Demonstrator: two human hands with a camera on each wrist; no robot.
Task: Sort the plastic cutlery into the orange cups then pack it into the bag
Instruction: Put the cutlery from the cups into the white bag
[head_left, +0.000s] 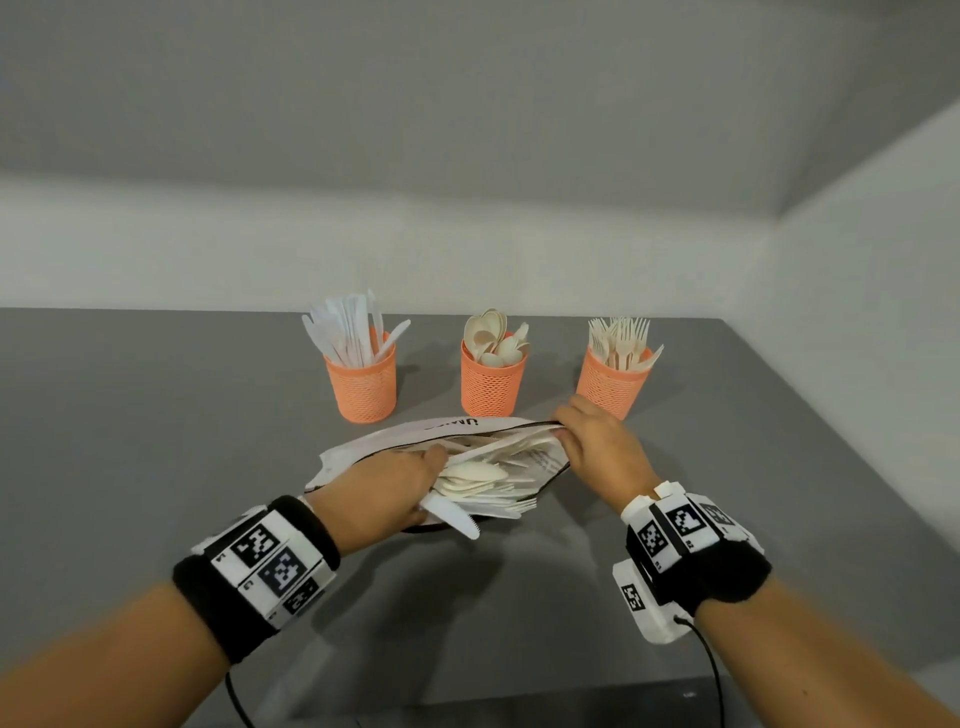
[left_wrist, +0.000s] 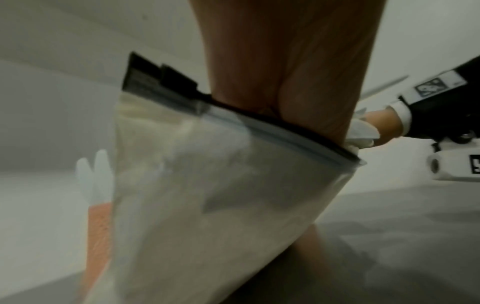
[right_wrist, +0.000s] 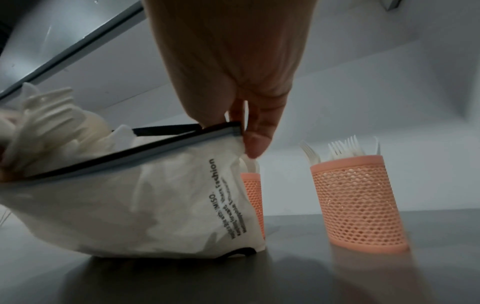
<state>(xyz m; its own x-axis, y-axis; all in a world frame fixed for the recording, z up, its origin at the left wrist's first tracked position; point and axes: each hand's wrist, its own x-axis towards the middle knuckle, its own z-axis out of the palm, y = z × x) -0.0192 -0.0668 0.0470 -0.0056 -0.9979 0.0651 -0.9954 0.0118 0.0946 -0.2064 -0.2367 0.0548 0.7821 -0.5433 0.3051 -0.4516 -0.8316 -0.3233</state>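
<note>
Three orange mesh cups stand in a row: the knife cup (head_left: 362, 384), the spoon cup (head_left: 491, 387) and the fork cup (head_left: 609, 384), each holding cutlery. In front of them a white zip bag (head_left: 470, 428) lies on the grey table, its mouth wide. My left hand (head_left: 426, 488) grips a mixed bundle of cutlery (head_left: 485, 488) at the bag's mouth; in the left wrist view the bag (left_wrist: 207, 195) hides those fingers. My right hand (head_left: 563, 434) pinches the right end of the zip rim (right_wrist: 233, 128) and holds it up. The bag (right_wrist: 155, 205) partly hides the spoon cup (right_wrist: 253, 195).
The grey table (head_left: 156, 415) meets white walls at the back and right. Its front edge runs near my forearms. The fork cup (right_wrist: 361, 201) stands just beyond my right hand.
</note>
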